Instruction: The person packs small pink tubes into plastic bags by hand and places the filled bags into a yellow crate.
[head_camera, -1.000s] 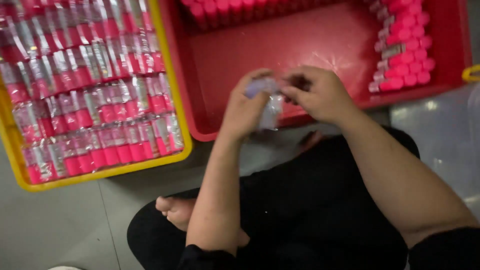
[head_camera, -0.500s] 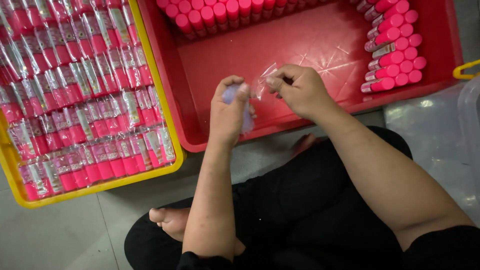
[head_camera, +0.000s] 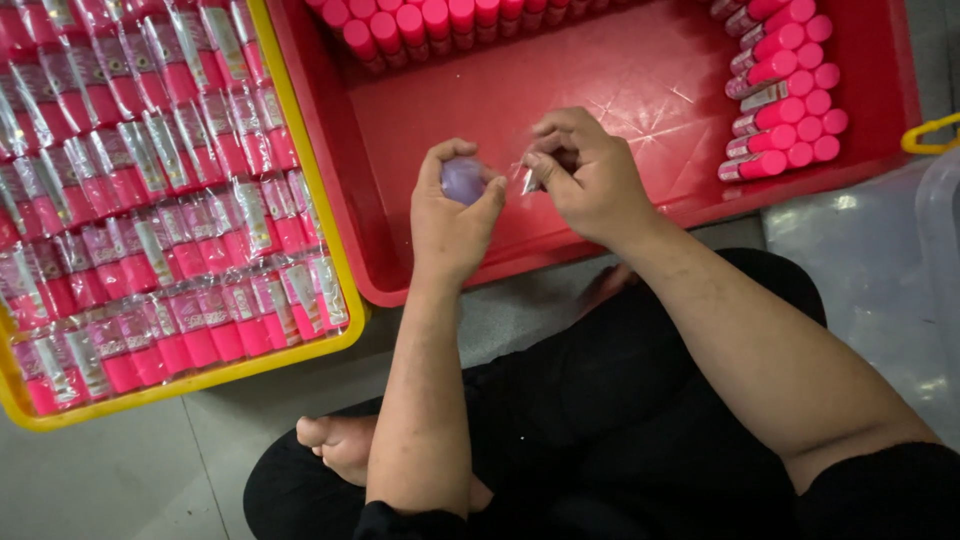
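- While the person sits cross-legged on the floor, the left hand (head_camera: 455, 215) holds a small purple-capped tube (head_camera: 464, 180) with thumb and fingers curled round it; only the rounded purple end shows, pointing up toward the camera, so its long axis runs down into the fist.
- Just beside it, the right hand (head_camera: 590, 175) has its fingertips pinched shut on a thin piece of clear wrap (head_camera: 528, 180), which is partly hidden and too small to read clearly.
- The wrap lies to the right of the tube, close to it but seemingly not touching; the right-hand fingers are nearest the wrap, and the left hand alone has the tube.
- Both hands hang over the near rim of a red crate (head_camera: 640, 80), above its bare floor.
- Pink tubes stand in a row (head_camera: 430, 20) along the crate's far side, and a stack of pink tubes (head_camera: 785, 90) lies on its side at the right, both well apart from the hands.
- To the left, a yellow tray (head_camera: 300, 130) is packed with pink tubes in clear sleeves (head_camera: 150, 200), laid in overlapping rows.
- A clear plastic bin (head_camera: 940, 230) sits at the right edge, with a yellow handle (head_camera: 930, 130) above it.
- Nothing stands between the two hands.
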